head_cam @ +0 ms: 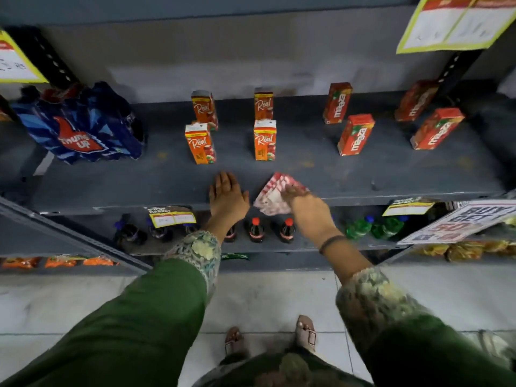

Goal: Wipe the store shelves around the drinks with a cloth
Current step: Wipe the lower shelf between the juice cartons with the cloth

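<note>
A dark grey metal shelf (363, 174) carries several orange juice cartons (264, 141) in the middle and several red mango-drink cartons (355, 134) to the right. My right hand (307, 203) grips a red-and-white cloth (275, 195) at the shelf's front edge, just in front of the juice cartons. My left hand (227, 195) lies flat on the shelf front with fingers spread, a little left of the cloth and holding nothing.
A blue shrink-wrapped cola pack (79, 124) sits at the shelf's left. The lower shelf holds dark cola bottles (256, 229) and green bottles (360, 227). Price tags (171, 216) and a promo sign (458, 223) hang off the front edge. Black uprights flank the shelf.
</note>
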`<action>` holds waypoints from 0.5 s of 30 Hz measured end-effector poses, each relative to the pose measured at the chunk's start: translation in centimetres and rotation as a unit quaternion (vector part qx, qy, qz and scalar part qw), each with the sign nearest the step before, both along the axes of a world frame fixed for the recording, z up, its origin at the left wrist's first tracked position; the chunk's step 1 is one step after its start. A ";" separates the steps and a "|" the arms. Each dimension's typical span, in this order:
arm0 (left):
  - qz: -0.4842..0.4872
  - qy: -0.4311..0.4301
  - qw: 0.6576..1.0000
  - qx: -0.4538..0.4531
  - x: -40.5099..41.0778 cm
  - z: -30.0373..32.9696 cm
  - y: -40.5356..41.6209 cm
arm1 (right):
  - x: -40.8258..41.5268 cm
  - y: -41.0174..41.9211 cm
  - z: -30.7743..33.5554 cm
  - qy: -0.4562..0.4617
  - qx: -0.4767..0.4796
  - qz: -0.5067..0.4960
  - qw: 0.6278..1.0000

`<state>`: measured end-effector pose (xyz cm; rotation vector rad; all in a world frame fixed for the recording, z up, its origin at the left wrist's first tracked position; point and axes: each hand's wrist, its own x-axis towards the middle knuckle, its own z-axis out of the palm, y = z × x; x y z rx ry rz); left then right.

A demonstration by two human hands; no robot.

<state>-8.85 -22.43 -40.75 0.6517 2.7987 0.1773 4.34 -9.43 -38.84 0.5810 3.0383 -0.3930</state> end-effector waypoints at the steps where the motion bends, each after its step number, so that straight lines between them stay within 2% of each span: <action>1: 0.007 -0.005 1.000 -0.003 -0.2 0.0 0.3 | 1.5 0.7 -0.1 0.012 0.002 -0.009 1.000; 4: 0.013 -0.013 1.000 -0.006 -0.5 -0.3 0.3 | 5.1 5.7 0.2 0.007 0.027 -0.137 0.990; 6: 0.017 -0.003 1.000 0.001 -0.4 -0.5 0.4 | 4.3 9.1 0.6 0.020 0.019 -0.168 0.985; 10: 0.015 0.003 1.000 0.015 -0.7 -0.7 0.1 | -0.5 8.5 0.3 -0.011 -0.011 -0.049 0.999; 13: 0.001 -0.007 1.000 0.017 -1.3 -0.5 -0.3 | 0.0 4.7 -0.4 -0.008 -0.010 0.065 0.998; 15: -0.006 -0.021 1.000 0.018 -1.5 -0.2 -0.4 | 2.7 5.2 -0.4 0.038 -0.010 0.038 0.999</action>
